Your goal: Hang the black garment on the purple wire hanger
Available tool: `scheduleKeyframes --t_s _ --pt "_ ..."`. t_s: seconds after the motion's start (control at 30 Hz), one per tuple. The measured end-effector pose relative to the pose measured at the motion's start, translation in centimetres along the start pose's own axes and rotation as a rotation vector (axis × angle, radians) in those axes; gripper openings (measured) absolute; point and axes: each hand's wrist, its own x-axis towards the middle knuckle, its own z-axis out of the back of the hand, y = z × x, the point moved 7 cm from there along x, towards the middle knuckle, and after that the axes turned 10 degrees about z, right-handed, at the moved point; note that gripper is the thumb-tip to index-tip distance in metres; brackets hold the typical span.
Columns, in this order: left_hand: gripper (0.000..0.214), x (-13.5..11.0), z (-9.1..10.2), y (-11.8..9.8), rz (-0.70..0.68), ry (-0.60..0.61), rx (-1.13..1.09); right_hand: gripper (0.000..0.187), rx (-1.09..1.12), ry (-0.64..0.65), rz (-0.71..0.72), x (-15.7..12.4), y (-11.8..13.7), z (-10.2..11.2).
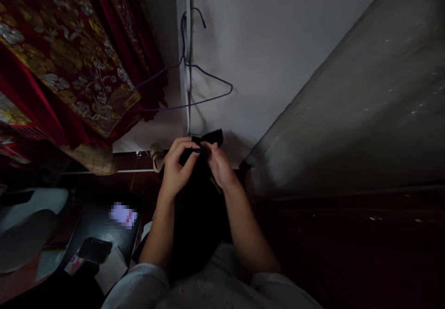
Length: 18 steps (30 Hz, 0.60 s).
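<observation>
- Dim overall, the lower right sinking almost to black
- Grey-white wall (271, 35) palest, softly shadowed beside the purple wire hanger (184, 60)
- Glints on the gold-and-silver embroidery (66, 49)
- Black cloth (200, 216) swallowing its folds (detail there is simply lost)
- Lilac patch (123, 215) pixelated into coarse squares
- Shapes stretched towards the edges

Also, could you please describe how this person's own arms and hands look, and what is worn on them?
The left hand and right hand are bare, with no gloves, watch or bracelet visible. The forearms are uncovered. The short, loose, pale grey-blue fabric sleeves end near the elbows. In this dim light, I see no clear marking on them.
</observation>
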Motion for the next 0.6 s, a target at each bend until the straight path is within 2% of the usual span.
scheduleKeyframes --t_s 0.07,0.13,0.27,0.37,0.43,0.47,0.53,0.6 --pt "0.014 0.7 0.6 0.0 -0.046 -0.026 0.046 0.065 0.021 0.227 -0.066 0.0 0.9 -2.0" --pt "0.029 1.5 0.9 0.7 -0.038 0.084 0.025 0.061 -0.058 0.452 -0.141 -0.1 1.8 -3.5" --pt "0.072 1.4 -0.5 2.4 0.033 0.614 0.035 0.042 -0.236 0.710 -0.194 0.9 5.3 -3.7" --pt "0.072 -0.1 -1.1 2.3 -0.047 0.876 0.255 0.017 -0.390 0.912 -0.171 2.0 8.5 -3.1" --pt "0.065 -0.8 -1.0 1.4 -0.142 0.945 0.450 0.008 -0.500 0.932 -0.170 3.2 10.1 -2.1" --pt "0.061 -0.7 -0.7 0.9 -0.177 0.937 0.558 0.006 -0.544 0.889 -0.156 3.9 10.8 -1.6" --pt "0.051 0.5 0.7 0.4 -0.190 0.864 0.789 0.008 -0.590 0.745 -0.095 5.4 12.2 -0.5" --pt "0.042 2.4 2.8 0.7 -0.136 0.788 1.001 0.017 -0.554 0.559 0.009 6.6 13.6 0.5"
